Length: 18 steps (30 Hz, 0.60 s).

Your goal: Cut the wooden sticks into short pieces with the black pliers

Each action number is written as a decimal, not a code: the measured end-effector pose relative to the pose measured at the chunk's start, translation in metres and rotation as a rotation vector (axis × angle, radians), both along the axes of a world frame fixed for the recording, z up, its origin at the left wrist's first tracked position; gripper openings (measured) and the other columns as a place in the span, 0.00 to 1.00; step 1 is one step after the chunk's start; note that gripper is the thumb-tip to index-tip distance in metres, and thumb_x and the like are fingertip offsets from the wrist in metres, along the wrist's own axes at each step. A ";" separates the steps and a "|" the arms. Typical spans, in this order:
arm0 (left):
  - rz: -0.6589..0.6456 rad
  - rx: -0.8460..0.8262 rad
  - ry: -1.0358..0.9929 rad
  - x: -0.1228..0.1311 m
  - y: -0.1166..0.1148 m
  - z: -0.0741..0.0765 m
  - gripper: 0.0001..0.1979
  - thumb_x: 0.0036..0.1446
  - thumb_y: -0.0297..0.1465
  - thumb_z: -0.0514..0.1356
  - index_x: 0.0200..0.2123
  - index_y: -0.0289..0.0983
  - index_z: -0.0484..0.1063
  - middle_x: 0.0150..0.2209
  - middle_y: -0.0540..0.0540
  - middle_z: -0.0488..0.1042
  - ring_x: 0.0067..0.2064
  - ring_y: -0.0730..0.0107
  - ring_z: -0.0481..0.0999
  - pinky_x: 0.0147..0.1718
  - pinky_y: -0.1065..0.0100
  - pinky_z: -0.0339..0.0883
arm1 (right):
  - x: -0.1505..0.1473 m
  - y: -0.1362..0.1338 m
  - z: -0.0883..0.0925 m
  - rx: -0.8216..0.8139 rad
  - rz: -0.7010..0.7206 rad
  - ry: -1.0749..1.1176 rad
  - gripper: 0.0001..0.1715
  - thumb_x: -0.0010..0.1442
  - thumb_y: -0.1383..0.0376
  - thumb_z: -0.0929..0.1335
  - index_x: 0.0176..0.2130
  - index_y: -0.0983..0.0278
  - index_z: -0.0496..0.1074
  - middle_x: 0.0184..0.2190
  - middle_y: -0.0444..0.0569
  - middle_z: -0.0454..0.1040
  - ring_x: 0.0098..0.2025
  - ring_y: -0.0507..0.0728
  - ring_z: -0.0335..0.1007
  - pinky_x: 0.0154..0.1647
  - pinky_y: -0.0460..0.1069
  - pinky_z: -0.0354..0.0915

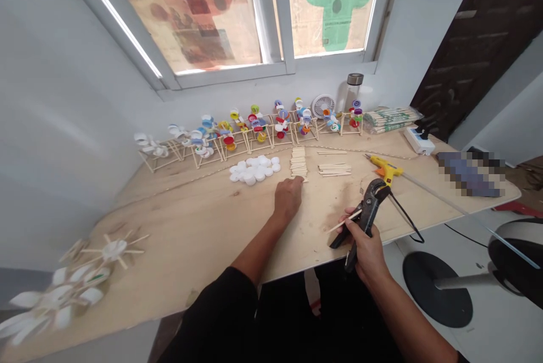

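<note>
Left hand (288, 198): palm down on the plywood tabletop (178, 227), fingers loosely extended, holding nothing. Fingertips at the near end of a stack of craft sticks (298, 160); whether they touch it cannot be told.

Right hand (365, 245): raised above the table edge and closed around dark slip-joint pliers (368, 220), with the jaws at the top, angled away from the person. A thin wooden stick (344, 221) is pinched in the same hand, its free end pointing left.

Surroundings: two small groups of craft sticks (335, 169) lie right of the stack, and a cluster of white bottle caps (253, 169) lies left of it. A yellow hot glue gun (385, 168) lies just beyond the pliers, its black cord (407, 221) looping over the table edge. Along the wall under the window stands a row of stick frames with coloured bottle caps (259, 125). Further right are a small white fan (323, 106), a glass bottle (353, 87), a wrapped bundle of sticks (390, 120) and a white power strip (419, 141). At far left, a white petal-shaped assembly (63, 295) is too blurred to identify.
</note>
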State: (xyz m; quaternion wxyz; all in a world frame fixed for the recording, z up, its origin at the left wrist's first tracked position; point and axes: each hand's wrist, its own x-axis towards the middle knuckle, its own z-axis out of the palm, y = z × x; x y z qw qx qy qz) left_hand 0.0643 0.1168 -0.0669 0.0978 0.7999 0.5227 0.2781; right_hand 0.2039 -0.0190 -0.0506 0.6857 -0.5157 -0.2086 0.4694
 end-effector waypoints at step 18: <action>-0.051 -0.059 -0.590 -0.016 -0.100 0.038 0.11 0.58 0.30 0.50 0.43 0.38 0.66 0.38 0.46 0.75 0.46 0.67 0.69 0.47 0.62 0.58 | -0.001 0.000 0.001 -0.008 0.008 0.000 0.19 0.43 0.61 0.72 0.36 0.65 0.69 0.26 0.43 0.72 0.24 0.51 0.67 0.27 0.46 0.64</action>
